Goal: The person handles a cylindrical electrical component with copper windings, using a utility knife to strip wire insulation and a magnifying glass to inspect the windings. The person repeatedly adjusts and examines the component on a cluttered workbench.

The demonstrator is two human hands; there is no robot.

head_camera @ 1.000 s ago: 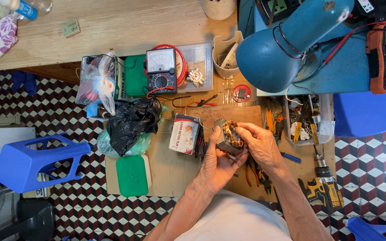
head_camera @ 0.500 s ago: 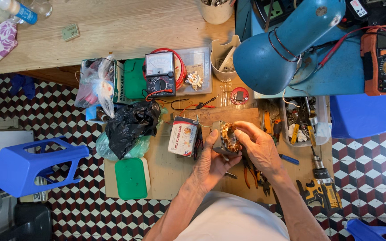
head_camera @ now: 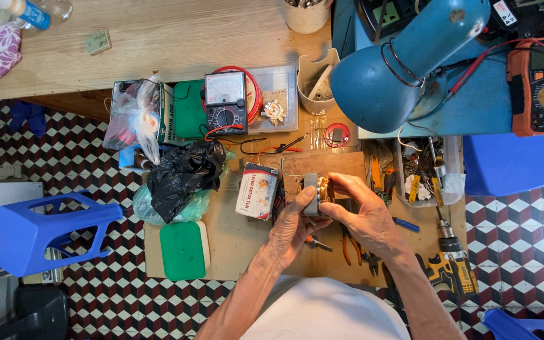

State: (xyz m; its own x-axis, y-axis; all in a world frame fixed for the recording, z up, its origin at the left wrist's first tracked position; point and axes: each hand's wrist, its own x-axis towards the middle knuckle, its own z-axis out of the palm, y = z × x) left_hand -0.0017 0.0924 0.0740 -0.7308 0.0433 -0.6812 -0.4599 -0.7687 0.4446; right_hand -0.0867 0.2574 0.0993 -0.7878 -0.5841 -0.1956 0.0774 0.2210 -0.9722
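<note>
**Both hands on a small wound part, work still under way**

Left hand [head_camera: 294, 220] cups a small grey part with coppery windings [head_camera: 317, 191] from below, fingers curled snugly round it; right hand [head_camera: 363, 211] closes over its far side, fingertips pinching at the top. The part sits just above the wooden board [head_camera: 322, 165], beside a white and red carton [head_camera: 257, 191]. Loose red and black leads [head_camera: 272, 148] trail from the analogue meter [head_camera: 225, 101], touching nothing in the hands, and the pliers [head_camera: 347, 242] lie idle. By my reckoning the piece is mid-handling, with testing not yet begun.
</note>
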